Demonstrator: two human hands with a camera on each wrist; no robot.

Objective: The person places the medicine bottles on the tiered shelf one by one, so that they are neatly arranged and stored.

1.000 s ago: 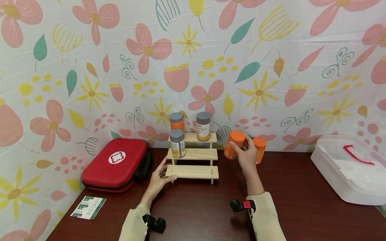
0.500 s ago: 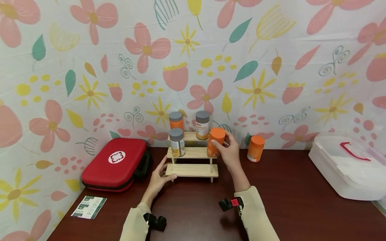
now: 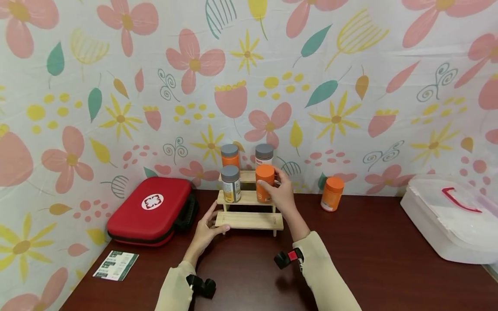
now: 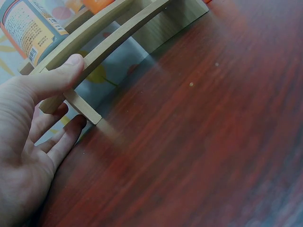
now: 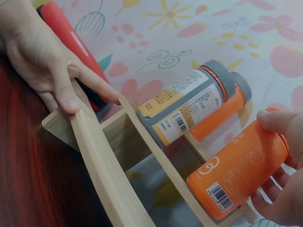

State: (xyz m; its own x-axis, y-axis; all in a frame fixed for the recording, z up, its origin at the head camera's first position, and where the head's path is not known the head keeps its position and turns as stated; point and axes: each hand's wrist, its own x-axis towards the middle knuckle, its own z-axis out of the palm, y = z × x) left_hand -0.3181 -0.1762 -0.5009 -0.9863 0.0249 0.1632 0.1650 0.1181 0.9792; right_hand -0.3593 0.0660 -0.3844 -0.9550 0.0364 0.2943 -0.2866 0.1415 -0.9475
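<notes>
A three-step wooden rack [image 3: 249,221] stands on the table. My left hand [image 3: 205,233] holds its left end, thumb on the lowest step and fingers round the side. In my right hand [image 3: 282,193] is an orange bottle [image 3: 264,185] with an orange lid, gripped between thumb and fingers at the middle step's right part. The right wrist view shows the bottle's base [image 5: 218,201] at that step; whether its weight rests there I cannot tell. Left of it stands a grey-lidded bottle [image 3: 231,185]. On the top step are an orange grey-lidded bottle [image 3: 229,156] and a white grey-lidded one [image 3: 264,152].
Another orange bottle [image 3: 332,194] stands on the table right of the rack. A red first-aid case [image 3: 149,211] and a printed card [image 3: 116,265] lie at the left. At the right is a white lidded box [image 3: 447,224]. Behind hangs a floral cloth [image 3: 249,86].
My right hand has carried the orange bottle leftwards, from beside the rack to over its middle step. The left hand has kept its hold on the rack.
</notes>
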